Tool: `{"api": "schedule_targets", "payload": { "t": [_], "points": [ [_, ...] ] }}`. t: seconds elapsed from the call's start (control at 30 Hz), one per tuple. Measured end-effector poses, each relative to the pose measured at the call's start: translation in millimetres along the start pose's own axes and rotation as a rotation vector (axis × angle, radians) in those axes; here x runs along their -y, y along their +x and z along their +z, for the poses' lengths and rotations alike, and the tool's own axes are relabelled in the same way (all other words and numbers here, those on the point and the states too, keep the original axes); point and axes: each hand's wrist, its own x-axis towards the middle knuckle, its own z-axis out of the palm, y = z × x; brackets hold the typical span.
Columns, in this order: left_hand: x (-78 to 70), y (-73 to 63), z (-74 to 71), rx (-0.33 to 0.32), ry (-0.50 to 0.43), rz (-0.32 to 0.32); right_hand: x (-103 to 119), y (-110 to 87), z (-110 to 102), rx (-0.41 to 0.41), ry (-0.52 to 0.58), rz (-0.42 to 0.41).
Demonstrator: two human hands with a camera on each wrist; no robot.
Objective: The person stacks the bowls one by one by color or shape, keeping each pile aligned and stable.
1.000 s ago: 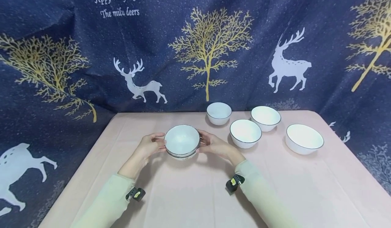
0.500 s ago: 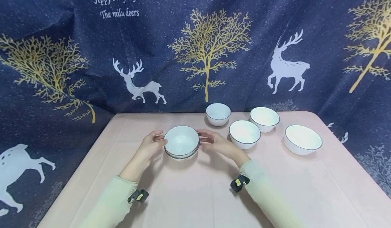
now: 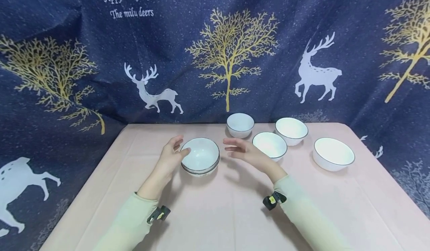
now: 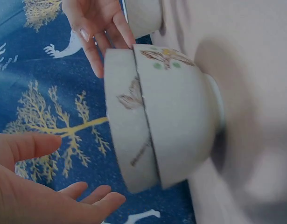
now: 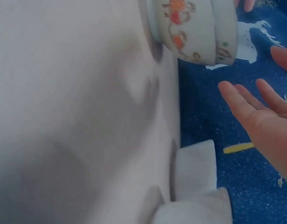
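Observation:
Two white bowls with painted flowers stand nested on the table left of its middle, the upper bowl (image 3: 200, 154) showing its glossy inside. In the left wrist view the lower bowl (image 4: 180, 116) rests upright on its foot, and the upper one sticks up out of its rim. My left hand (image 3: 167, 162) is beside the stack, fingers spread and relaxed, its thumb overlapping the rim in the head view; the left wrist view shows air between them. My right hand (image 3: 252, 154) hangs to the right of the stack, fingers loosely extended and apart from it.
To the right stand several plain white bowls with dark rims: one at the back (image 3: 240, 126), one behind my right hand (image 3: 270, 144), another at the back right (image 3: 291, 130) and one farthest right (image 3: 334, 154). A dark blue cloth (image 3: 201, 105) hangs behind the pink-covered table (image 3: 208, 213).
Both hands have let go of the stacked bowls. My right hand has drawn away to the right, while my left has lifted slightly. The stack stays in place.

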Motion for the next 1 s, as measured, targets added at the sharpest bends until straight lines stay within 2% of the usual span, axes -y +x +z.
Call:
{"api": "schedule_targets", "payload": {
  "t": [0.23, 0.43, 0.67, 0.8, 1.0],
  "points": [
    [-10.4, -1.3, 11.8, -0.017, -0.03, 0.089, 12.0, -10.3, -15.5, -0.061, 0.001, -0.016],
    [-18.5, -2.1, 21.5, -0.004, -0.055, 0.129, 16.5, -18.3, -29.8, -0.129, -0.041, -0.036],
    [-28.3, -2.7, 37.6, 0.015, -0.163, 0.204, 22.5, -28.3, -47.6, -0.183, -0.075, -0.08],
    [-34.6, -1.4, 48.7, 0.029, -0.186, 0.216, 25.8, -32.6, -60.4, -0.206, -0.101, -0.109],
    [-45.3, -1.0, 66.7, 0.095, -0.214, 0.198, 26.3, -40.6, -80.9, -0.29, -0.135, -0.142]
  ]
}}
